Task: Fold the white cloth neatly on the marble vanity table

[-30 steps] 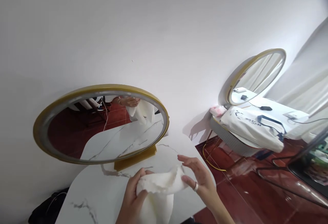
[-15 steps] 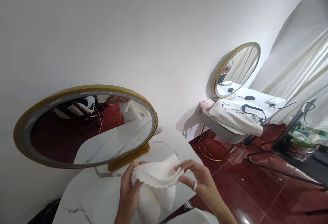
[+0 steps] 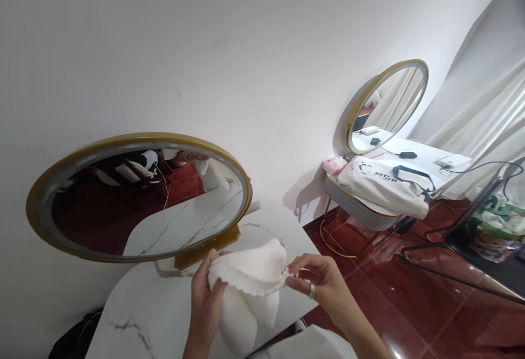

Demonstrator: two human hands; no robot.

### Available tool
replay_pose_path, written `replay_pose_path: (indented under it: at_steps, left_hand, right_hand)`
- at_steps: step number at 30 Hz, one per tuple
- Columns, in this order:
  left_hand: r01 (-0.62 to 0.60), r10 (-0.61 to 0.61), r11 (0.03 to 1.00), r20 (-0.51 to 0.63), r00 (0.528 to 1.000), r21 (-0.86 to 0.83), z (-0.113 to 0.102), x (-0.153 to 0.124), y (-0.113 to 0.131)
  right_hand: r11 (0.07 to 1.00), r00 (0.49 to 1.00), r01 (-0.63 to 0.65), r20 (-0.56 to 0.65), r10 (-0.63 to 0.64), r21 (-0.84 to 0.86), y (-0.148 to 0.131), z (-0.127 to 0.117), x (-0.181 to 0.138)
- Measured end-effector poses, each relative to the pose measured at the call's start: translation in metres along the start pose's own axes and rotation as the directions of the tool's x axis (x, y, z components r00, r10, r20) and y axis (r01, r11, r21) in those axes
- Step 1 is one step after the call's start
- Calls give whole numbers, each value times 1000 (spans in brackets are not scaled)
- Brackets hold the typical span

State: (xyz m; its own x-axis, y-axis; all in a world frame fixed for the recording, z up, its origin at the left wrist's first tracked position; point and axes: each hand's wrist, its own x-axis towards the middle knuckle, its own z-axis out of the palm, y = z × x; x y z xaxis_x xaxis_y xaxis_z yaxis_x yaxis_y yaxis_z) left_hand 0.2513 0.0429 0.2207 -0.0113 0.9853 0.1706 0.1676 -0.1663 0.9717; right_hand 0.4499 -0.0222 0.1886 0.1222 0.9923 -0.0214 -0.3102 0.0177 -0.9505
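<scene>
A soft white piece with a wavy edge [image 3: 250,268] is held up over the marble-patterned table; its kind is not clear. Smooth, rounded white folds hang below its rim. My left hand [image 3: 207,293] grips the left side, thumb in front and fingers partly hidden behind. At the right end of the edge, my right hand [image 3: 314,282] pinches a bit of the material between thumb and fingertips. A ring is on one of that hand's fingers.
A gold-rimmed oval mirror [image 3: 139,258] stands on the marble-patterned table [image 3: 123,304]. Rightward, a second table bears another mirror [image 3: 388,107], a white bag [image 3: 381,184] and a pink-white packet [image 3: 334,164]. A black chair [image 3: 471,249] holds bags over the red tiled floor.
The view has shifted slightly. My right hand has drawn the pinched edge a little downward, and the white piece's upper fold stands fuller. Both hands keep their hold.
</scene>
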Motion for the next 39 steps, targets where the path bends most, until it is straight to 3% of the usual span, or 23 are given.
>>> replay_pose_path:
  at_steps: [4,9,15,19,22,33,36,39]
  left_hand:
    - [3,-13,998,147,989,68,-9,5,6]
    - [-40,-62,951,315,947,306,-16,7,4]
    - [-27,-170,889,383,908,458,-17,-3,-23]
    - [-18,-133,907,329,935,420,-16,-12,-43]
    - [-46,-97,924,349,932,380,-17,-11,-53]
    - [-223,-143,823,570,809,523,-10,12,-77]
    - [-271,-73,824,567,821,498,-16,33,-79]
    - [-363,114,815,489,865,451,-28,63,-64]
  right_hand:
    - [997,995,75,-59,-76,-10,-6,-11,7]
    - [958,957,231,-140,-255,-169,-24,-34,20]
    - [916,918,322,-157,-364,-239,-42,-37,30]
    - [896,889,330,-222,-401,-297,-49,-40,36]
    - [885,861,342,-271,-430,-316,-56,-50,43]
    - [857,826,365,-299,-478,-364,-58,-81,79]
    - [852,832,354,-286,-475,-386,-60,-98,98]
    - [847,821,354,-302,-485,-397,-68,-111,111]
